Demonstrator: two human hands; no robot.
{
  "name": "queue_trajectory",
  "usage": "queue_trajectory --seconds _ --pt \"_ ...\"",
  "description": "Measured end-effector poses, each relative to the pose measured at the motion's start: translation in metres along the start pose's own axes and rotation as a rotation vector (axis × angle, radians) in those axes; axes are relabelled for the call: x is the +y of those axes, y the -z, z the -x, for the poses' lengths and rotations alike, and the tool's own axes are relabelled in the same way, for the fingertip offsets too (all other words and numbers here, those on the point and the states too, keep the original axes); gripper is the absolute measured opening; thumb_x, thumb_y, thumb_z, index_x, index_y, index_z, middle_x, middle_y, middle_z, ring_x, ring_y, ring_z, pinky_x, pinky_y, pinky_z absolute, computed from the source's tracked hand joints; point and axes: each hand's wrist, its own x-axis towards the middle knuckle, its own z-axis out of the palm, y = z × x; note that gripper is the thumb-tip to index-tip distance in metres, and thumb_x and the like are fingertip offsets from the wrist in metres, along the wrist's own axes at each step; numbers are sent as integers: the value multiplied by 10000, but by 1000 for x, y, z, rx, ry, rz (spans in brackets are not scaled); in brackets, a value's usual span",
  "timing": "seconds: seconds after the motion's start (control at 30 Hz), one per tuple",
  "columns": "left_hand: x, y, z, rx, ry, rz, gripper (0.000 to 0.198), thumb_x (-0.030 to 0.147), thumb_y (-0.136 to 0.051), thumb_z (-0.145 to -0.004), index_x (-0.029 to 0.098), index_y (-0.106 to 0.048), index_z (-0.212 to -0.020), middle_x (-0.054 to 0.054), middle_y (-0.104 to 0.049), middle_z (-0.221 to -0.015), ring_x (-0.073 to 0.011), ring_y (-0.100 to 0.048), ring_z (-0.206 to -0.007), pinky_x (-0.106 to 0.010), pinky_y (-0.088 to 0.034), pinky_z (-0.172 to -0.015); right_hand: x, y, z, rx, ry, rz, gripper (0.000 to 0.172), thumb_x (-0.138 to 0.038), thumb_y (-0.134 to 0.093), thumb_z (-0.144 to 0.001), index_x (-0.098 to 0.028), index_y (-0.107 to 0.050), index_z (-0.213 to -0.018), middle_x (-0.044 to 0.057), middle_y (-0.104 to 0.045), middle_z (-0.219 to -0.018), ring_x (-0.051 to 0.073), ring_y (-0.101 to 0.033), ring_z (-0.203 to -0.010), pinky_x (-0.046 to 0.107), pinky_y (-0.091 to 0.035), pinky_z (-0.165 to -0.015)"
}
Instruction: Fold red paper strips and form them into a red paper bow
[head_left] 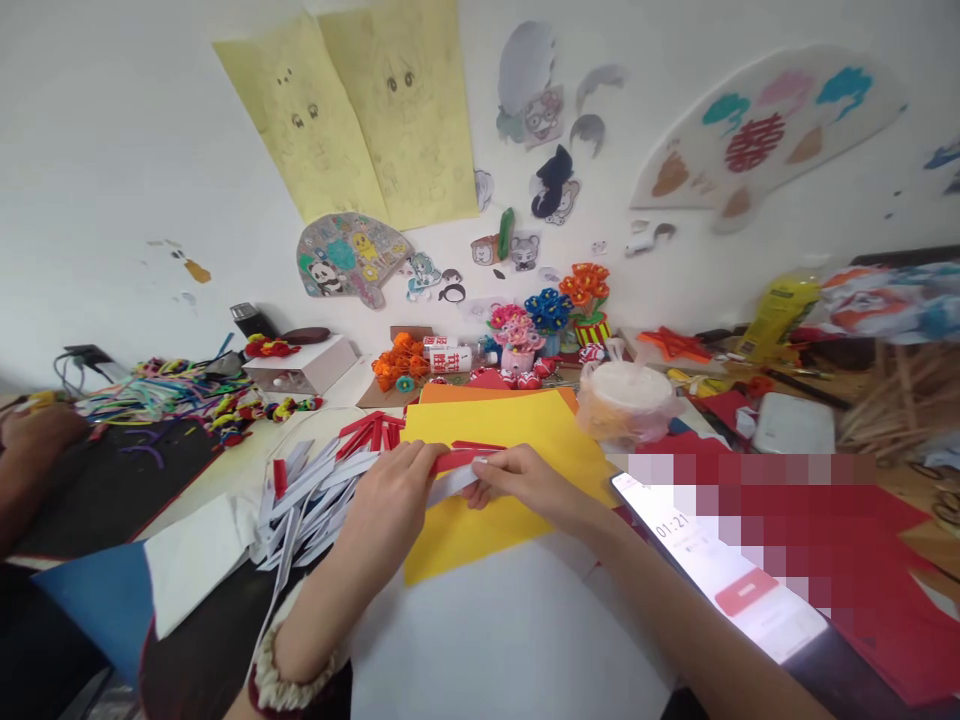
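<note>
Between my two hands is a red-and-white paper strip, its red face uppermost and a white part below. My left hand is closed on the strip's left end, fingers partly hidden behind it. With thumb and fingers, my right hand pinches the other end. Both hands are above a yellow sheet. Left of them lies a heap of white paper strips, and red folded strips lie behind it. A large white sheet is nearest my body.
On the right lie a lit phone and red paper. A lidded tub in a bag stands behind the yellow sheet. Craft flowers line the wall. Another person's hand is at far left, near colourful pipe cleaners.
</note>
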Motion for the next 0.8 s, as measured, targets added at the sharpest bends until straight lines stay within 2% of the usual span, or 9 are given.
queue_trajectory --seconds 0.1,0.2,0.3,0.47,0.63,0.73,0.8 --pt "6 -6 0 -38 -21 -6 269 304 -383 -958 165 -551 -1116 -74 -628 -922 -207 -599 -828 -323 -456 -691 1 0 -1 -2 22 -27 522 -620 -625 -740 -109 -723 -782 97 -718 -762 212 -686 -746 388 -530 -781" --pt "7 -10 2 -52 -41 -111 286 265 -359 -967 159 -541 -1160 -74 -608 -919 -211 -582 -816 -331 -435 -681 2 0 -2 5 42 -39 494 -598 -636 -745 -112 -718 -783 90 -717 -751 208 -687 -735 385 -533 -772" --pt "6 -16 4 -7 -67 -235 287 196 -361 -959 172 -547 -1175 -76 -605 -961 -212 -570 -830 -332 -406 -681 3 0 -2 21 66 -37 488 -588 -631 -756 -111 -721 -802 95 -721 -766 211 -688 -741 388 -534 -770" --pt "11 -24 7 96 -66 -287 268 253 -386 -963 163 -585 -1119 -67 -652 -915 -216 -580 -822 -345 -372 -715 0 -2 -1 31 74 -42 490 -573 -606 -788 -103 -730 -851 110 -724 -796 209 -687 -754 390 -531 -786" --pt "14 -26 6 67 -25 -112 301 272 -305 -986 157 -576 -1053 -39 -680 -793 -190 -608 -712 -355 -355 -752 -7 -4 4 -31 89 -158 502 -563 -542 -845 -98 -721 -909 116 -717 -848 187 -674 -774 381 -518 -823" --pt "14 -22 3 31 44 87 342 302 -251 -990 167 -565 -989 -26 -666 -742 -167 -581 -632 -321 -356 -692 -11 -5 6 -87 115 -183 468 -536 -558 -849 -103 -718 -926 105 -711 -863 179 -665 -814 369 -502 -856" --pt "15 -18 0 -4 100 281 362 338 -241 -984 183 -554 -888 0 -614 -663 -146 -533 -571 -283 -355 -630 -12 -6 6 -54 142 -148 393 -490 -642 -804 -117 -724 -896 81 -709 -830 172 -661 -793 342 -511 -819"
